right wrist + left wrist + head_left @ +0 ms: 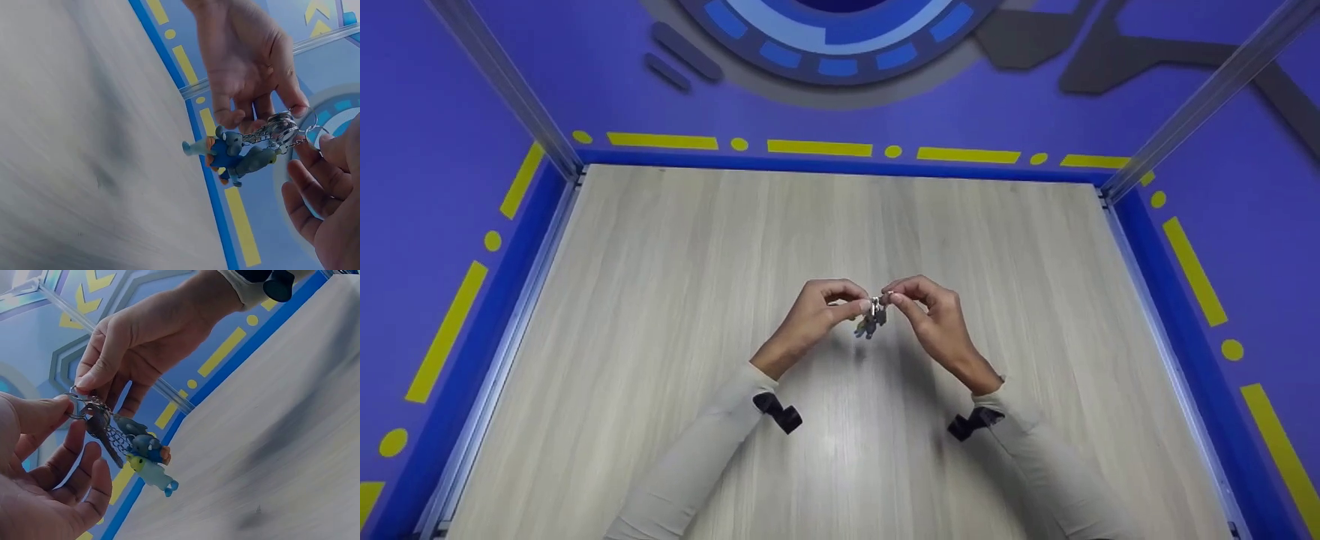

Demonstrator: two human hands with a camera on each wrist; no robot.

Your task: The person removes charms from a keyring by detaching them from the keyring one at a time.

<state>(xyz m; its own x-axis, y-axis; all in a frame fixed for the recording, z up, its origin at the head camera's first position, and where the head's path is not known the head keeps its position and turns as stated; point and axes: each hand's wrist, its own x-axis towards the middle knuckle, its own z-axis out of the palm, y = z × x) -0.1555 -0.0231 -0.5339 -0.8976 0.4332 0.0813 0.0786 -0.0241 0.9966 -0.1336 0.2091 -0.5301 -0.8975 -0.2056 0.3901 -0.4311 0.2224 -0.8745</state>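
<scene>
Between the two hands hangs a bunch of keychains above the table, with small figure charms on thin chains. A green-headed figure and a grey figure in blue dangle from it, and a flat key-like metal piece hangs beside the chains. My left hand pinches metal rings at the top of the bunch between thumb and forefinger. The right hand pinches a ring on the other side, fingertips close to the left ones. Split rings stretch between both hands; their overlap is partly hidden by the fingers.
A light wood-grain table lies under the hands. Blue printed walls with yellow marks enclose its back and sides, and metal posts stand at the back corners. Dark wrist cameras are strapped over the sleeves.
</scene>
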